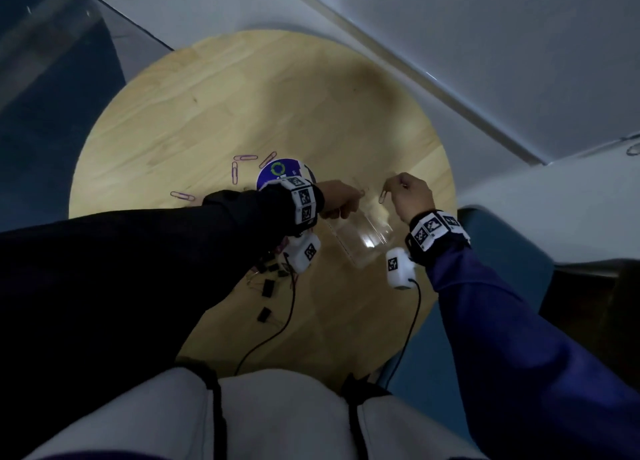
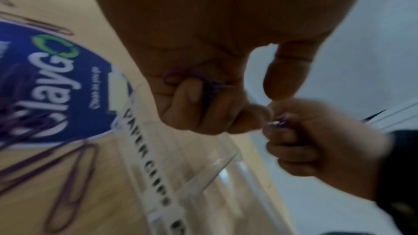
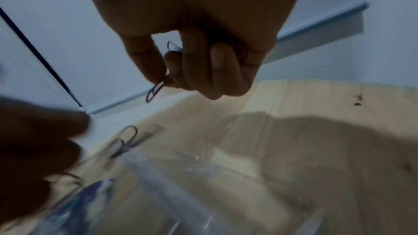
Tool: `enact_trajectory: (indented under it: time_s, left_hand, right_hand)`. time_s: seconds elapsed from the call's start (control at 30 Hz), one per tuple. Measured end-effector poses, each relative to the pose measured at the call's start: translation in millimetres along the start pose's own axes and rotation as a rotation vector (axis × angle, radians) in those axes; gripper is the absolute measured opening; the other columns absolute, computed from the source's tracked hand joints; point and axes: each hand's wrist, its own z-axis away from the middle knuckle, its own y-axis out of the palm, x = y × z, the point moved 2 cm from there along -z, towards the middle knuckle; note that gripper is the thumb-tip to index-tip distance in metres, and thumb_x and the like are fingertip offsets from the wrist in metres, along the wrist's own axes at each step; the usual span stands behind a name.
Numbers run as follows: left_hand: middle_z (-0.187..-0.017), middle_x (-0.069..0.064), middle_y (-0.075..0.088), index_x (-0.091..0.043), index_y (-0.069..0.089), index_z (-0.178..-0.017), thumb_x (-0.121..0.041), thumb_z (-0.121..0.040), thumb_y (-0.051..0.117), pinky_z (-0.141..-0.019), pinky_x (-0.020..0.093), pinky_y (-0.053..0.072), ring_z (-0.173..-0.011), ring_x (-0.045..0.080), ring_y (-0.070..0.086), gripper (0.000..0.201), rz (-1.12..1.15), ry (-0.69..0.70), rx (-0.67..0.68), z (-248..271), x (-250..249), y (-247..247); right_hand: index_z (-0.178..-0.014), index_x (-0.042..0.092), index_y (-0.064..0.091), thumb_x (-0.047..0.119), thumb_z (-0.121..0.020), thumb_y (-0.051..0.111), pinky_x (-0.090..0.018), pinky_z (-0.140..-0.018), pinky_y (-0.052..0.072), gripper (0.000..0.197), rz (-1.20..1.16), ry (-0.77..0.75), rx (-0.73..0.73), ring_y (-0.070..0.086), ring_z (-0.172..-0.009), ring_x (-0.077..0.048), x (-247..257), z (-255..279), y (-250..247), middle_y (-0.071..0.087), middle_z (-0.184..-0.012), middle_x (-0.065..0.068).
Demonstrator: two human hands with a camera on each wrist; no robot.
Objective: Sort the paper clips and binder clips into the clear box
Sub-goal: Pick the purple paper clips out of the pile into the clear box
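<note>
My right hand [image 1: 393, 186] pinches a purple paper clip [image 1: 382, 196] between thumb and forefinger, hanging over the far end of the clear box [image 1: 363, 237]. In the right wrist view that paper clip [image 3: 155, 91] dangles from the right hand [image 3: 164, 78], and more purple wire shows inside the curled fingers. My left hand [image 1: 351, 199] is just left of it above the box, fingers curled round a purple paper clip [image 2: 192, 79]. The clear box [image 2: 203, 167] carries a "PAPER CLIPS" label [image 2: 147, 163]. Loose paper clips [image 1: 245, 157] and black binder clips [image 1: 266, 288] lie on the table.
The round wooden table [image 1: 242, 95] holds a round blue-labelled lid [image 1: 280, 173] left of the box, ringed by purple clips. Black binder clips are scattered near the front left, under my left wrist. Two camera cables trail off the front edge. A pale wall runs behind.
</note>
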Motion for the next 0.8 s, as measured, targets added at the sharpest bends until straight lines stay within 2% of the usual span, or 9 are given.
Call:
enact_trajectory:
  time_s: [0.1, 0.2, 0.27, 0.37, 0.47, 0.53, 0.63, 0.7, 0.8]
  left_hand:
    - [-0.07, 0.002, 0.061, -0.013, 0.056, -0.071, -0.016, -0.092, 0.04, -0.052, 0.021, 0.031, -0.056, 0.017, 0.052, 0.026, 0.057, -0.056, -0.05, 1, 8, 2]
    - [-0.08, 0.0, 0.06, -0.011, 0.062, -0.089, -0.015, -0.091, 0.045, -0.059, 0.024, 0.043, -0.07, 0.019, 0.06, 0.018, 0.059, -0.062, -0.095, 7, 7, 0]
    - [-0.083, 0.003, 0.053, -0.011, 0.059, -0.095, -0.015, -0.093, 0.047, -0.065, 0.03, 0.046, -0.072, 0.021, 0.055, 0.014, 0.084, -0.068, -0.107, 11, 4, 0]
    - [-0.07, 0.007, 0.035, -0.014, 0.042, -0.079, -0.014, -0.093, 0.044, -0.063, 0.032, 0.041, -0.055, 0.023, 0.036, 0.014, 0.21, -0.097, -0.113, 11, 2, -1]
    - [-0.068, 0.004, 0.03, -0.012, 0.041, -0.09, -0.018, -0.09, 0.048, -0.068, 0.036, 0.041, -0.054, 0.021, 0.029, 0.009, 0.403, -0.146, -0.154, 14, 3, -5]
    - [-0.07, 0.004, 0.033, -0.013, 0.043, -0.092, -0.022, -0.088, 0.048, -0.068, 0.036, 0.039, -0.058, 0.02, 0.031, 0.01, 0.451, -0.144, -0.184, 21, 2, -6]
    - [-0.074, 0.005, 0.037, -0.012, 0.055, -0.092, -0.033, -0.092, 0.048, -0.059, 0.029, 0.033, -0.056, 0.019, 0.032, 0.022, 0.516, -0.129, -0.222, 28, 0, -8]
    - [-0.087, 0.008, 0.047, -0.012, 0.061, -0.109, -0.04, -0.098, 0.041, -0.063, 0.034, 0.04, -0.063, 0.023, 0.046, 0.036, 0.526, -0.109, -0.218, 28, -2, -8]
    - [-0.119, 0.015, 0.054, -0.011, 0.062, -0.121, -0.044, -0.103, 0.028, -0.077, 0.039, 0.043, -0.09, 0.032, 0.056, 0.05, 0.532, -0.067, -0.245, 26, -1, -9]
  right_hand:
    - [-0.089, 0.011, 0.067, 0.03, -0.089, 0.057, -0.024, -0.066, 0.037, 0.022, 0.066, -0.038, 0.011, 0.054, -0.076, -0.021, 6, 16, 7, 0.06, -0.08, -0.001]
    - [-0.082, 0.018, 0.064, 0.03, -0.086, 0.06, -0.024, -0.057, 0.035, 0.014, 0.109, -0.049, 0.028, 0.053, -0.073, -0.018, 10, 27, 18, 0.058, -0.074, 0.005]
    - [-0.08, 0.02, 0.063, 0.031, -0.085, 0.061, -0.023, -0.061, 0.035, 0.012, 0.123, -0.035, 0.035, 0.055, -0.075, -0.018, 12, 32, 25, 0.06, -0.076, 0.005]
    - [-0.08, 0.019, 0.064, 0.031, -0.083, 0.061, -0.023, -0.07, 0.036, 0.013, 0.135, 0.018, 0.017, 0.057, -0.082, -0.02, 17, 36, 32, 0.063, -0.085, 0.002]
    - [-0.082, 0.018, 0.063, 0.03, -0.084, 0.06, -0.024, -0.07, 0.038, 0.013, 0.116, 0.089, 0.007, 0.056, -0.083, -0.021, 23, 38, 36, 0.061, -0.084, -0.001]
    - [-0.08, 0.018, 0.062, 0.03, -0.085, 0.059, -0.025, -0.067, 0.039, 0.014, 0.123, 0.134, 0.025, 0.054, -0.08, -0.021, 29, 39, 39, 0.059, -0.079, -0.001]
    - [-0.066, 0.017, 0.056, 0.028, -0.084, 0.059, -0.024, -0.051, 0.036, 0.022, 0.147, 0.184, 0.049, 0.05, -0.066, -0.022, 36, 42, 41, 0.051, -0.061, 0.001]
    - [-0.068, 0.015, 0.06, 0.025, -0.083, 0.06, -0.023, -0.048, 0.034, 0.019, 0.146, 0.203, 0.037, 0.05, -0.062, -0.022, 37, 42, 43, 0.051, -0.058, 0.001]
    - [-0.086, 0.016, 0.071, 0.025, -0.083, 0.062, -0.024, -0.06, 0.041, 0.013, 0.112, 0.213, 0.02, 0.054, -0.069, -0.021, 35, 44, 46, 0.06, -0.073, -0.001]
